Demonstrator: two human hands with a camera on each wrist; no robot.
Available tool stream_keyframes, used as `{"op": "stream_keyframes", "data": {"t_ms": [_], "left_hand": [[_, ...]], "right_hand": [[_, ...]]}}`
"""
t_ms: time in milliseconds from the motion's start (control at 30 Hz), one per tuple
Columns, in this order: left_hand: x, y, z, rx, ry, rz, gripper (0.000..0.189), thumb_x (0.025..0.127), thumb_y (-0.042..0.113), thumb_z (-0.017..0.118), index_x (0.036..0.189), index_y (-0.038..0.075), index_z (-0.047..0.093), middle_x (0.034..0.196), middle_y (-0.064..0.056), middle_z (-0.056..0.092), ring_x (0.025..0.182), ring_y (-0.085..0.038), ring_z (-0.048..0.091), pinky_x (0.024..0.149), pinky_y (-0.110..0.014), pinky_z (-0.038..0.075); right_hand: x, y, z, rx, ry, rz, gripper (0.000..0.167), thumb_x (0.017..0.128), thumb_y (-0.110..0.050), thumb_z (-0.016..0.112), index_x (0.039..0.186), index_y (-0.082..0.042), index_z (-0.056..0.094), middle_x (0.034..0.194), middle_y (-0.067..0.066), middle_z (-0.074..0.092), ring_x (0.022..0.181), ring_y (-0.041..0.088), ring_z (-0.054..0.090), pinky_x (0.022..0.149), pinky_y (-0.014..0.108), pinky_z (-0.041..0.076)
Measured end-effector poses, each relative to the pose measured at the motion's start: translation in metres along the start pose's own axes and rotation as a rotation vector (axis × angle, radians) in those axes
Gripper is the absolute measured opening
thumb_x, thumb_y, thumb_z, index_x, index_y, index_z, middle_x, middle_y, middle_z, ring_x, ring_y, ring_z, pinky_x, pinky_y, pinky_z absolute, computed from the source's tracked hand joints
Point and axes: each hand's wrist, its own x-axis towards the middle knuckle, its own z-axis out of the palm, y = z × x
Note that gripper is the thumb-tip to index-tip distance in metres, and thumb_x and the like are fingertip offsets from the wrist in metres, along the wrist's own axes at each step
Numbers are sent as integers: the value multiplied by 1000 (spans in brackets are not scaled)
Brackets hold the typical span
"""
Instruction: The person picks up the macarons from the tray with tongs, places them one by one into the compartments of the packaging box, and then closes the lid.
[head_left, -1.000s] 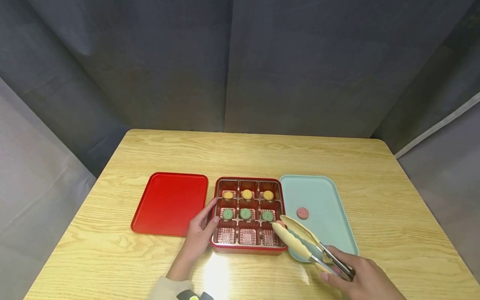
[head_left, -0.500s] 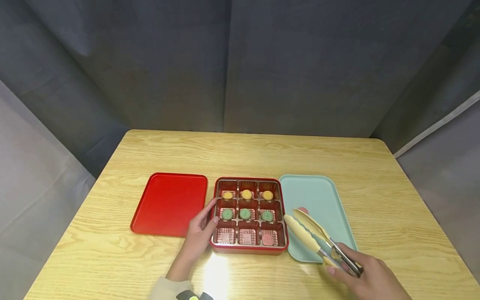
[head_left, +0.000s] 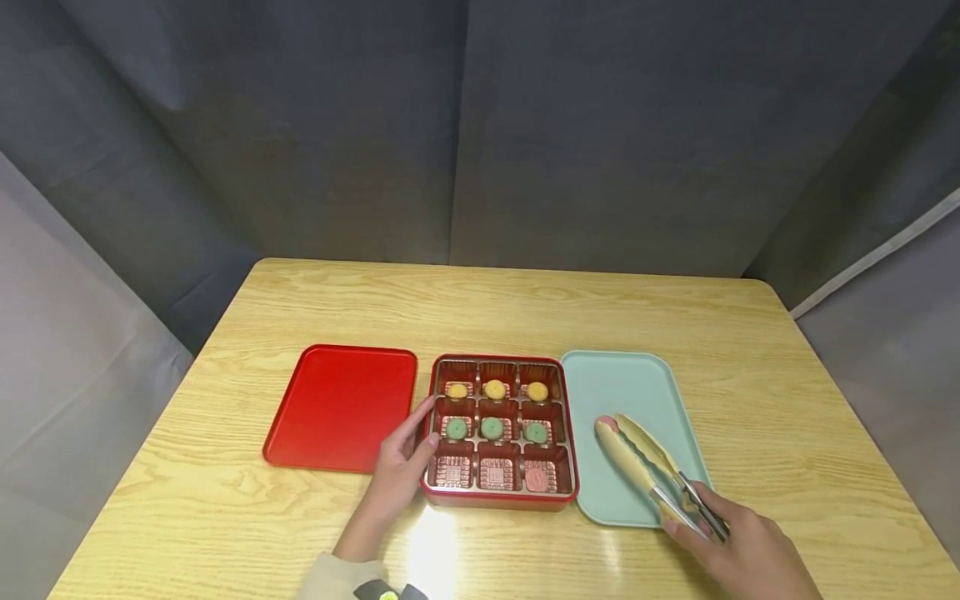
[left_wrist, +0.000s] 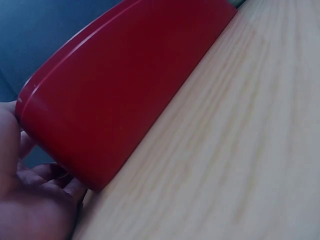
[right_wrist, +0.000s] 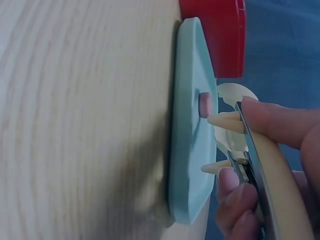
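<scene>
My left hand (head_left: 401,458) rests against the left side of a red box (head_left: 498,501), its thumb and index finger along the rim. In the left wrist view, lower fingers touch the box near its bottom corner. The box's insert has yellow round cakes (head_left: 494,389) in the back row, green ones (head_left: 492,428) in the middle and one pink cake (head_left: 536,479) at front right. My right hand (head_left: 750,546) grips cream-tipped metal tongs (head_left: 624,454) over the pale green tray (head_left: 637,375). Their parted tips reach another pink cake (right_wrist: 204,105) lying on the tray; contact is unclear.
A red lid (head_left: 341,408) lies flat to the left of the box. The green tray stands close against the box's right side. Everything is on a wooden table (head_left: 495,308), with dark curtains (head_left: 337,133) hanging behind it.
The tongs have let go of a pink cake in the front right compartment, then moved right to the pink cake on the tray. The left hand has stayed at the box.
</scene>
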Motion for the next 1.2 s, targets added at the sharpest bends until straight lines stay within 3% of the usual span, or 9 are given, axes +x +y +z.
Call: {"op": "stream_keyframes", "data": {"t_ms": [67,267,600,767,1000,1200], "left_hand": [[0,0,0,14,2,3,52,96,17,52,145,29,36,153,5,28,142,-16,23,113,-23,22],[1,0,0,-1,0,11,52,96,14,52,144,28,37,152,5,29,141,-14,24,113,-22,22],[1,0,0,-30,-14,-3,53,96,17,53,145,27,36,153,3,29,140,-18,29,111,-27,29],[0,0,1,2,-5,4,53,96,15,52,145,27,36,153,4,29,141,-17,26,113,-25,25],[0,0,0,-16,-4,-2,53,96,14,52,145,27,37,153,4,28,140,-17,29,111,-24,29],[0,0,0,-25,-4,-6,53,96,14,52,145,28,36,153,2,28,139,-19,30,110,-23,30]], "right_hand": [[2,1,1,-5,4,0,92,79,-62,63,136,8,43,109,28,63,86,29,60,70,49,52],[5,4,5,-9,23,-14,92,79,-62,62,135,8,44,117,33,58,99,43,61,75,56,51],[9,7,9,-13,4,-7,92,79,-63,61,136,7,44,118,34,57,101,45,60,74,56,51],[10,8,10,-10,-1,-9,92,80,-63,60,135,8,44,121,35,54,104,48,58,76,58,51],[5,3,7,42,-11,-26,85,82,-60,60,136,4,45,119,32,57,103,42,59,80,56,50],[-5,-11,7,79,99,-119,71,81,-49,68,132,-2,53,103,19,68,88,27,62,75,45,52]]}}
